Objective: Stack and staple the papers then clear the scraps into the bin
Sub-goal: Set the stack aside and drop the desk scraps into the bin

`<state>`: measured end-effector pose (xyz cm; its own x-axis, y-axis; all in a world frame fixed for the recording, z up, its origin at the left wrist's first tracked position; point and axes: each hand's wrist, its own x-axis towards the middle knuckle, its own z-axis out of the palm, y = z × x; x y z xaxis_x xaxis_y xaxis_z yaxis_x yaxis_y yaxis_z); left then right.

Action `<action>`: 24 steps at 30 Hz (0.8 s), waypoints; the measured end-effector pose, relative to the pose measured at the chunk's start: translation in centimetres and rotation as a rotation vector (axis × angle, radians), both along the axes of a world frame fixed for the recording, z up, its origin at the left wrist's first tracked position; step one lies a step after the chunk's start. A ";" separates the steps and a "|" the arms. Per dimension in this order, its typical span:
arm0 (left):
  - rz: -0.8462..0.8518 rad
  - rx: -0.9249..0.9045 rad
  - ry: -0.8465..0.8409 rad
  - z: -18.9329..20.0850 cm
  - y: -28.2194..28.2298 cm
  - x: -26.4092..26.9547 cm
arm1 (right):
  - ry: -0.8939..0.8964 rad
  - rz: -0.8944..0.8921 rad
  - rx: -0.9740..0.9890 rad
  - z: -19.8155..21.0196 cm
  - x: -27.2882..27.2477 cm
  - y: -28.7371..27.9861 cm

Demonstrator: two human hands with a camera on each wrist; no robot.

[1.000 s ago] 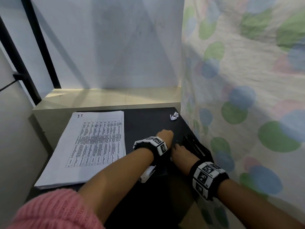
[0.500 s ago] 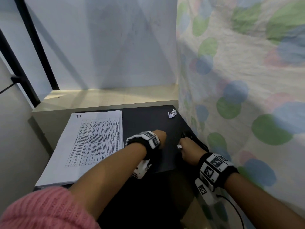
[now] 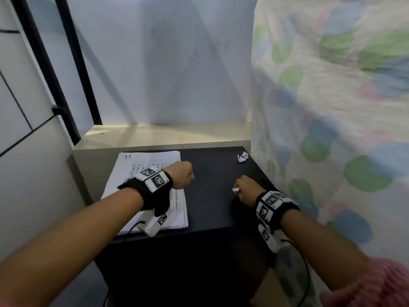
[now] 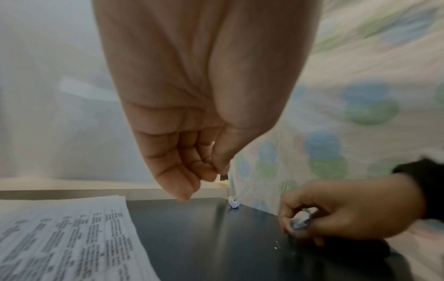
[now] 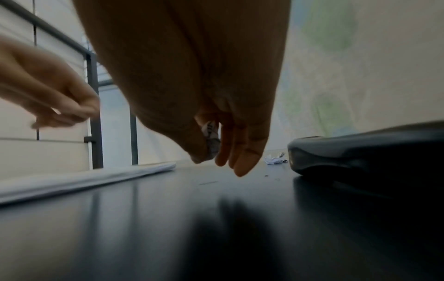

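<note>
A stack of printed papers (image 3: 141,161) (image 4: 60,237) (image 5: 84,176) lies on the left of the black table (image 3: 210,207). My left hand (image 3: 184,175) (image 4: 216,171) hovers over the stack's right edge with its fingers curled, and a tiny dark bit (image 4: 223,177) is pinched at the thumb tip. My right hand (image 3: 245,189) (image 5: 216,152) sits low over the table's right side and pinches a crumpled paper scrap (image 3: 235,190) (image 4: 299,223) (image 5: 211,136). A second crumpled scrap (image 3: 242,156) (image 4: 233,202) (image 5: 273,160) lies at the back right corner. A black stapler (image 5: 360,152) rests just right of my right hand.
A dotted curtain (image 3: 332,129) hangs along the table's right edge. A beige ledge (image 3: 166,134) runs behind the table, below a white wall. Black frame posts (image 3: 66,96) stand at the left. Tiny white specks (image 4: 276,247) dot the table near my right hand.
My left hand has drawn away from my right hand, left and up, to above the paper stack's edge. My right hand has lifted slightly, and the paper scrap now shows at its fingertips.
</note>
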<state>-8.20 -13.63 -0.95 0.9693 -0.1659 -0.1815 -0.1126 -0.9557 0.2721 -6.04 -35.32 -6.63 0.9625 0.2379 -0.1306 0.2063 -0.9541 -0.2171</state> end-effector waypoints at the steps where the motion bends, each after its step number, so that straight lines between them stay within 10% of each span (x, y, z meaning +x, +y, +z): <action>1: 0.001 -0.001 -0.002 0.1 0.6 -0.4 | 0.004 0.024 -0.025 0.1 0.3 0.5; 24: -0.087 0.063 0.090 -2.9 -7.1 2.7 | 0.067 0.054 -0.190 -0.8 2.0 1.9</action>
